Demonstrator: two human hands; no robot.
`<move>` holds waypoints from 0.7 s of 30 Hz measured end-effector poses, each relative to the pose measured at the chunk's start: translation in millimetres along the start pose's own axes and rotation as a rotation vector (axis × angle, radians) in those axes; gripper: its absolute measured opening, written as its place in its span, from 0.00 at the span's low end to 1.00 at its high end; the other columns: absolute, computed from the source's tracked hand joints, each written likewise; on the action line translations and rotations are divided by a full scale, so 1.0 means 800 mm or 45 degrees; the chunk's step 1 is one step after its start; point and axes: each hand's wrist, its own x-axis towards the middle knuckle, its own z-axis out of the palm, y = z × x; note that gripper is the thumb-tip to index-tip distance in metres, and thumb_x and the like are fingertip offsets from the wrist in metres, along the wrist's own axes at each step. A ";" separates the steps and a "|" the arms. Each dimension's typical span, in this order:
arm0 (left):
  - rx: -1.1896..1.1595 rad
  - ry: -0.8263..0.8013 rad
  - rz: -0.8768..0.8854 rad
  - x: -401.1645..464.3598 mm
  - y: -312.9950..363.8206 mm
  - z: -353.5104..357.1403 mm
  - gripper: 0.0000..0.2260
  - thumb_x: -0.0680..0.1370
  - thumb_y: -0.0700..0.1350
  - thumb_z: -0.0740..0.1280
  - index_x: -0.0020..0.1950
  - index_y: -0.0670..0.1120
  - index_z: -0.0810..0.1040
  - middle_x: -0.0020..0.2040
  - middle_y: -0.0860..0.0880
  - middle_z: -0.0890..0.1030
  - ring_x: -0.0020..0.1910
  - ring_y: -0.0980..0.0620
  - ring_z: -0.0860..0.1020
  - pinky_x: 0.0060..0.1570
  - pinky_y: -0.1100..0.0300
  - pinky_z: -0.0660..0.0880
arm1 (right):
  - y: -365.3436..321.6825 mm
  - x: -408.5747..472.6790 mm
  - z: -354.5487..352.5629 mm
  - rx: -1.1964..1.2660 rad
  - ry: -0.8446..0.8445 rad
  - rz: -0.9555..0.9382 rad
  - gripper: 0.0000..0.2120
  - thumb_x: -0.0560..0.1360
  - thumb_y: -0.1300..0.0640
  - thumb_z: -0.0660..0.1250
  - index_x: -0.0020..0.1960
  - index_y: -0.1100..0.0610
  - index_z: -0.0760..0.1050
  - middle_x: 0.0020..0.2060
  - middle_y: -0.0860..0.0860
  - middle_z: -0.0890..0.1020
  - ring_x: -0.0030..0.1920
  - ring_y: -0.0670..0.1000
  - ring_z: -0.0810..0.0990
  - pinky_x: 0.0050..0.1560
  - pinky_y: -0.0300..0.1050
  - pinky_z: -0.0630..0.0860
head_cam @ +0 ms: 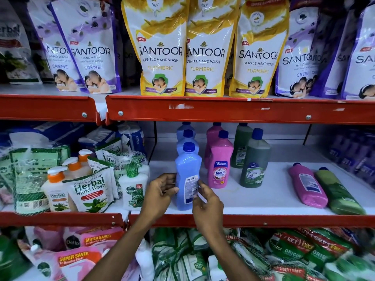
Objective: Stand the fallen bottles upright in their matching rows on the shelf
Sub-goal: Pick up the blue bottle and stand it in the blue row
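While steadying the blue bottle upright at the front of its row: left hand and right hand touching its sides, fingers loosely curled, not clamped.

Behind the blue bottle, two more blue; just right of it, two pink standing, then two green. Well right of it, lying flat on the shelf: one pink bottle, one green bottle. Next, likely: let go, reach right, stand each in its matching row.
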 end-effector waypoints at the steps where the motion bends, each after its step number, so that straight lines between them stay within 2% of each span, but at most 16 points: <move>1: -0.001 0.002 0.006 -0.001 -0.003 -0.002 0.16 0.75 0.28 0.67 0.54 0.47 0.79 0.50 0.53 0.86 0.49 0.54 0.84 0.53 0.65 0.79 | 0.000 0.003 -0.001 -0.030 -0.047 -0.013 0.25 0.75 0.70 0.61 0.70 0.54 0.73 0.61 0.45 0.82 0.58 0.42 0.80 0.54 0.31 0.76; 4: -0.022 0.046 -0.006 -0.002 -0.009 -0.007 0.11 0.76 0.29 0.66 0.51 0.42 0.81 0.48 0.45 0.86 0.51 0.45 0.84 0.54 0.53 0.81 | -0.003 0.018 -0.004 0.055 -0.175 -0.013 0.26 0.75 0.71 0.60 0.65 0.47 0.75 0.58 0.40 0.81 0.59 0.37 0.79 0.60 0.35 0.76; 6: -0.046 0.066 -0.025 -0.001 -0.010 -0.009 0.13 0.76 0.27 0.65 0.48 0.44 0.82 0.47 0.44 0.86 0.51 0.42 0.84 0.53 0.49 0.82 | -0.004 0.029 -0.006 0.085 -0.297 -0.030 0.29 0.73 0.72 0.59 0.60 0.41 0.74 0.55 0.36 0.81 0.58 0.33 0.78 0.56 0.29 0.75; 7: -0.032 0.067 -0.024 0.001 -0.011 -0.009 0.14 0.76 0.27 0.65 0.46 0.46 0.82 0.46 0.45 0.86 0.51 0.43 0.84 0.53 0.49 0.82 | -0.003 0.035 -0.007 0.072 -0.379 -0.042 0.30 0.70 0.72 0.59 0.61 0.42 0.74 0.56 0.38 0.81 0.58 0.33 0.78 0.56 0.27 0.74; 8: 0.004 0.062 -0.015 0.003 -0.011 -0.010 0.16 0.75 0.27 0.65 0.45 0.48 0.81 0.46 0.47 0.86 0.50 0.46 0.84 0.53 0.51 0.81 | -0.002 0.041 -0.009 0.074 -0.469 -0.050 0.32 0.67 0.73 0.59 0.63 0.45 0.74 0.58 0.41 0.81 0.60 0.34 0.78 0.59 0.28 0.73; 10: 0.060 0.019 0.002 0.007 -0.011 -0.010 0.17 0.74 0.26 0.65 0.43 0.49 0.79 0.44 0.50 0.84 0.47 0.53 0.83 0.53 0.54 0.79 | 0.002 0.052 -0.014 0.109 -0.634 -0.039 0.34 0.66 0.74 0.62 0.68 0.52 0.73 0.62 0.48 0.81 0.64 0.44 0.78 0.65 0.39 0.74; 11: 0.062 -0.015 0.003 0.010 -0.011 -0.010 0.16 0.74 0.26 0.65 0.42 0.48 0.77 0.43 0.50 0.83 0.46 0.55 0.82 0.53 0.54 0.78 | 0.003 0.057 -0.018 0.096 -0.693 -0.042 0.33 0.66 0.73 0.66 0.68 0.52 0.72 0.63 0.50 0.80 0.65 0.48 0.77 0.66 0.43 0.74; 13: 0.058 -0.081 -0.013 0.015 -0.010 -0.009 0.14 0.75 0.27 0.64 0.45 0.46 0.73 0.44 0.48 0.80 0.47 0.54 0.80 0.55 0.53 0.77 | 0.003 0.067 -0.024 -0.046 -0.733 -0.099 0.31 0.66 0.64 0.74 0.65 0.44 0.74 0.63 0.48 0.78 0.64 0.48 0.76 0.61 0.44 0.78; 15: 0.010 -0.149 -0.048 0.020 -0.011 -0.009 0.13 0.77 0.28 0.63 0.50 0.46 0.69 0.48 0.48 0.79 0.51 0.53 0.79 0.56 0.59 0.76 | 0.002 0.073 -0.029 -0.235 -0.661 -0.156 0.29 0.66 0.55 0.78 0.62 0.38 0.74 0.60 0.46 0.76 0.58 0.47 0.76 0.52 0.39 0.79; 18: -0.056 -0.257 -0.114 0.025 -0.013 -0.013 0.15 0.79 0.30 0.62 0.61 0.45 0.67 0.55 0.51 0.81 0.57 0.56 0.79 0.57 0.68 0.76 | 0.007 0.079 -0.031 -0.237 -0.640 -0.139 0.30 0.67 0.52 0.78 0.68 0.46 0.74 0.58 0.48 0.79 0.52 0.50 0.81 0.49 0.42 0.81; 21: 0.028 -0.260 -0.102 0.027 -0.015 -0.015 0.20 0.79 0.31 0.64 0.69 0.42 0.67 0.60 0.47 0.80 0.60 0.52 0.78 0.58 0.69 0.75 | 0.012 0.078 -0.034 -0.117 -0.623 -0.103 0.27 0.69 0.57 0.77 0.66 0.50 0.75 0.55 0.46 0.83 0.51 0.49 0.84 0.51 0.42 0.81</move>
